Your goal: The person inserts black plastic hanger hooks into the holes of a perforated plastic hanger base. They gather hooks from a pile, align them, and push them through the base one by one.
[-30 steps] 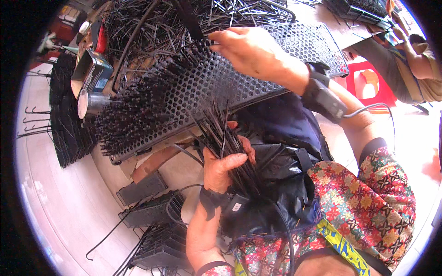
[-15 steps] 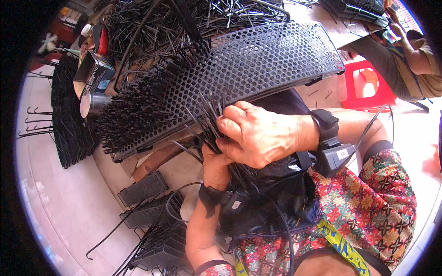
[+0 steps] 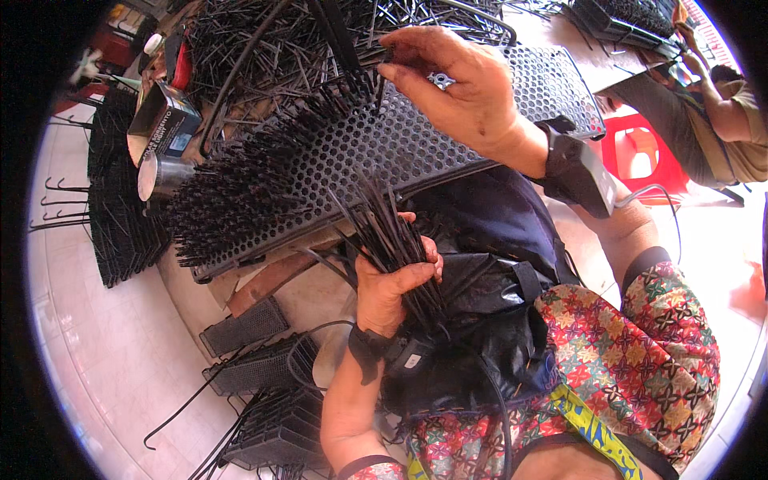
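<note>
My left hand (image 3: 388, 288) is closed around a bundle of thin black strips (image 3: 392, 240), which fan out upward past the fingers. Beyond it, a long black perforated metal panel (image 3: 512, 104) slants across in front of me. Many black strips (image 3: 232, 208) stand upright in the holes of its left part, while the right part shows bare holes. My right hand (image 3: 468, 88) is above the panel, fingers bent in a pinch at the edge of the standing strips. A dark strip shows at its fingertips, partly hidden by the fingers.
Loose black strips (image 3: 248, 48) lie heaped behind the panel. At left are a box (image 3: 172, 128), a metal can (image 3: 164, 178) and stacked black pieces with hooked wires (image 3: 120, 200). More perforated black pieces (image 3: 248, 364) lie lower left. A person (image 3: 680, 112) and red stool (image 3: 620, 156) are at right.
My right hand has left the bundle and moved up and away over the panel. My left hand stays low, still gripping the bundle, which now shows more fully.
</note>
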A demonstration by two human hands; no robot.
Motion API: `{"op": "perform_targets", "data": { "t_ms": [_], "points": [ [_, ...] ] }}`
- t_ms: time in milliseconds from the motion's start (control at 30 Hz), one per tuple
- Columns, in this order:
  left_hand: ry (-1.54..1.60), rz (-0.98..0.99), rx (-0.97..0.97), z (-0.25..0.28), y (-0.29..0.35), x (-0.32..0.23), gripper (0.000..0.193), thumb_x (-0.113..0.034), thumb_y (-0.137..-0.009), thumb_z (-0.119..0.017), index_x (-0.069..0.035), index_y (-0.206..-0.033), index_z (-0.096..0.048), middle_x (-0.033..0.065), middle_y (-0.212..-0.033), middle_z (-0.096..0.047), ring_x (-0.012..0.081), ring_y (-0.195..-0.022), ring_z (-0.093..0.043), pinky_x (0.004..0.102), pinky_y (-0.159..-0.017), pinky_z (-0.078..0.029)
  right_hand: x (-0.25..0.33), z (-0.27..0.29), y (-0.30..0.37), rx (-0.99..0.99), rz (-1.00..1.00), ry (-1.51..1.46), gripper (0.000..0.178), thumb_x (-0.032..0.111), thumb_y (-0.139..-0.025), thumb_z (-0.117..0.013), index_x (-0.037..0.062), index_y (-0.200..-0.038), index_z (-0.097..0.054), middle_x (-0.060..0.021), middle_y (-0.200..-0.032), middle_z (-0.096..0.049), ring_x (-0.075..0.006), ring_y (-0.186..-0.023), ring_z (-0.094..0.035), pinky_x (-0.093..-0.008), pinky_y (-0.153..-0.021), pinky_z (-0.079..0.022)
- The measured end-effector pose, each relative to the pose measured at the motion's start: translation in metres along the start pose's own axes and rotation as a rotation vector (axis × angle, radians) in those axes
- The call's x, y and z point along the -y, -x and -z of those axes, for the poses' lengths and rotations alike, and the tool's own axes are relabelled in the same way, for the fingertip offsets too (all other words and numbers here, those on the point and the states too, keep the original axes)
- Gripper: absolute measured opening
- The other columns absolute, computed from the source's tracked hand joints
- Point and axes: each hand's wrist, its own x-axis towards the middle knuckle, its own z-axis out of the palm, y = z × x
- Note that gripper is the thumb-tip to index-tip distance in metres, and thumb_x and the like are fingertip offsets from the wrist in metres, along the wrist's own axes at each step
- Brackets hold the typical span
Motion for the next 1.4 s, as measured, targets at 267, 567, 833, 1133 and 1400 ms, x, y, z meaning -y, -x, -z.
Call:
{"op": "perform_targets", "data": {
  "t_ms": [267,567,833,1133,1400],
  "points": [
    [-0.022,0.000,-0.019,-0.002,0.002,-0.001,0.063,-0.002,-0.061,-0.072,-0.001,-0.118,-0.046,0.0118,-0.077,-0.059,0.0215,-0.067,-0.059,0.0330,-0.061,-0.049,-0.014,-0.021,0.003,0.014,0.007,0.015,0.022,0.009,-0.077,-0.067,0.0042,-0.097,-0.059,-0.0134,-0.073,-0.061,-0.0324,-0.065,-0.062,-0.0350,-0.057,-0.050],
    [-0.026,0.009,-0.008,-0.002,0.003,-0.001,0.061,-0.001,-0.060,-0.070,-0.001,-0.117,-0.047,0.0118,-0.077,-0.059,0.0219,-0.067,-0.059,0.0327,-0.062,-0.049,-0.014,-0.020,-0.006,0.091,0.169,0.066,0.022,0.006,-0.076,-0.065,0.0025,-0.097,-0.057,-0.0152,-0.069,-0.059,-0.0351,-0.062,-0.060,-0.0397,-0.055,-0.049],
    [-0.038,0.009,-0.032,-0.003,0.003,-0.001,0.061,0.001,-0.060,-0.068,-0.001,-0.117,-0.046,0.0118,-0.077,-0.059,0.0219,-0.067,-0.059,0.0325,-0.063,-0.049,-0.019,-0.026,0.000,0.287,0.245,0.215,0.013,0.008,-0.073,-0.058,0.0014,-0.082,-0.053,-0.0163,-0.064,-0.058,-0.0347,-0.060,-0.060,-0.0416,-0.052,-0.049],
    [-0.036,0.004,-0.016,0.000,0.001,0.001,0.062,0.003,-0.061,-0.067,-0.003,-0.119,-0.045,0.0113,-0.079,-0.057,0.0236,-0.068,-0.058,0.0353,-0.062,-0.049,0.010,-0.004,0.012,0.586,-0.132,0.068,0.030,0.021,-0.082,-0.066,0.0003,-0.103,-0.062,-0.0142,-0.064,-0.060,-0.0219,-0.053,-0.058,-0.0332,-0.049,-0.046],
    [-0.085,-0.028,-0.048,-0.002,0.000,-0.001,0.058,0.004,-0.063,-0.072,0.000,-0.116,-0.047,0.0097,-0.079,-0.061,0.0193,-0.066,-0.060,0.0312,-0.061,-0.050,0.034,0.008,0.022,0.774,-0.524,-0.302,0.024,0.016,-0.078,-0.069,-0.0031,-0.093,-0.064,-0.0120,-0.072,-0.064,-0.0152,-0.064,-0.060,-0.0292,-0.059,-0.047]
  ]
}}
